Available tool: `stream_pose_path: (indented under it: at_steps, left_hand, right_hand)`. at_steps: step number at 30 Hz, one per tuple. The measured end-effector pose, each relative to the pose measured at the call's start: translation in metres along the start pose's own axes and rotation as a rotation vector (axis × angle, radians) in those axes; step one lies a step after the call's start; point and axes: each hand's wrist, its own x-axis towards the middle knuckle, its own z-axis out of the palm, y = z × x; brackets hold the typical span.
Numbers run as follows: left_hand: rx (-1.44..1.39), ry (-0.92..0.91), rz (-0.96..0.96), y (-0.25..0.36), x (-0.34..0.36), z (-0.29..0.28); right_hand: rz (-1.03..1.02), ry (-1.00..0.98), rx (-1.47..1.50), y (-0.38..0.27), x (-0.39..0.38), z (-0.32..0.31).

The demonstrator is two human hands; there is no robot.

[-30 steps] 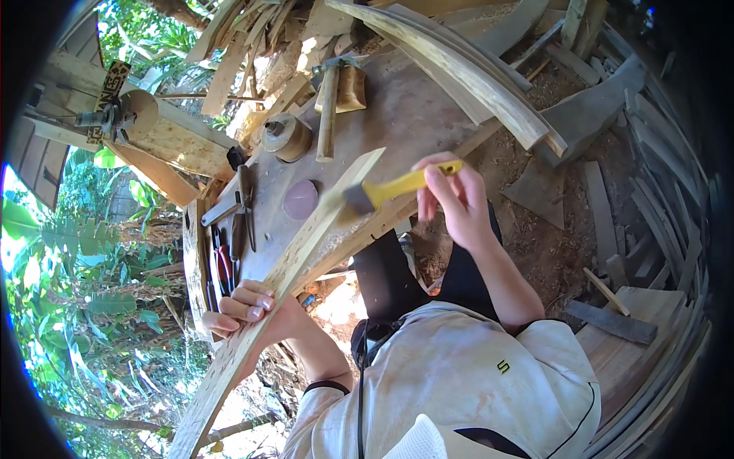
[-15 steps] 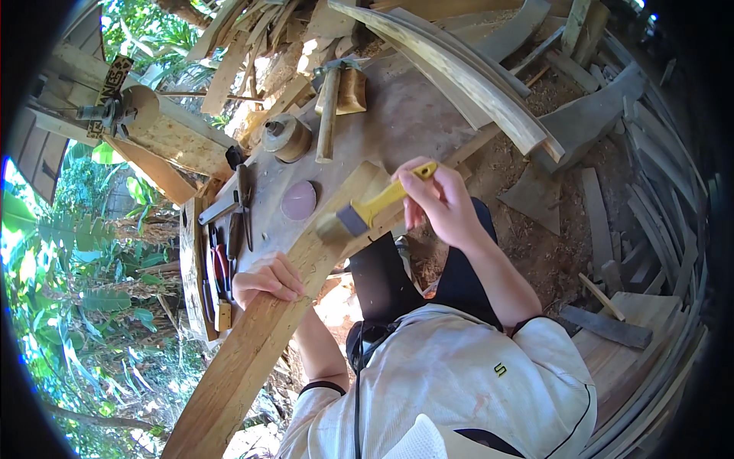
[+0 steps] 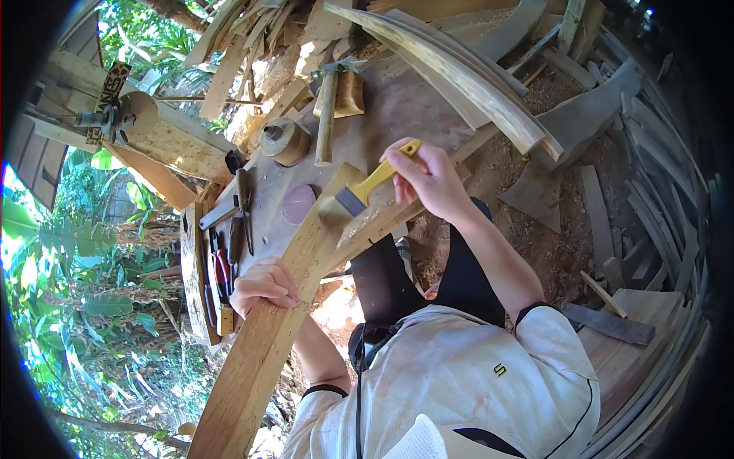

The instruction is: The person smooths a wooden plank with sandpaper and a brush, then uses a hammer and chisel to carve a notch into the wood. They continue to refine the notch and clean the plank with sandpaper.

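Observation:
My left hand (image 3: 266,284) has its fingers wrapped over the edge of a long, pale wooden plank (image 3: 248,359), which runs diagonally from the lower left up toward the middle, its far part over the worktable (image 3: 413,92). My right hand (image 3: 424,180) grips a yellow-handled paintbrush (image 3: 375,177), whose bristles rest on the plank's upper part. Beside the plank on the table lies a round purple disc (image 3: 300,203). Further back stand a round wooden object with a metal top (image 3: 284,149) and a mallet-like tool with a long wooden handle (image 3: 327,122).
Pliers with red handles (image 3: 223,271) and other hand tools lie along the table's left edge. Curved boards (image 3: 459,76) reach across the back right, and stacked strips (image 3: 665,245) fill the right side. A bench grinder (image 3: 126,115) is at upper left, above foliage.
The plank turned to show its broad face and shifted, my left hand moving up with it. My right hand and the brush have moved left and slightly up.

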Motion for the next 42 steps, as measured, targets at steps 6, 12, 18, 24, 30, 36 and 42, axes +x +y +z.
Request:
stream_pose_path:
  at_steps: [6,12,18,24,30,36,42]
  left_hand:
    - [-0.023,-0.047,0.0,-0.001,-0.002,-0.013]
    - [-0.06,0.108,0.001,-0.004,-0.015,-0.018]
    - [-0.107,0.242,-0.028,-0.016,-0.023,-0.007]
    - [-0.202,0.421,-0.075,-0.044,-0.027,0.009]
    - [-0.073,0.957,-0.254,-0.029,0.009,0.056]
    - [-0.07,0.853,-0.072,0.023,-0.016,-0.011]
    - [0.299,0.663,-0.616,0.002,-0.061,-0.014]
  right_hand:
    - [-0.117,0.175,-0.303,0.024,0.023,-0.012]
    - [-0.186,0.255,-0.548,0.023,0.024,-0.012]
    - [-0.165,0.214,-0.506,0.015,0.014,-0.024]
    - [-0.126,0.146,-0.095,0.026,-0.001,-0.026]
    - [-0.23,0.381,-0.135,0.033,-0.001,-0.044]
    - [-0.191,0.397,-0.32,0.031,0.003,-0.052]
    - [-0.279,0.363,-0.27,0.008,-0.01,-0.016]
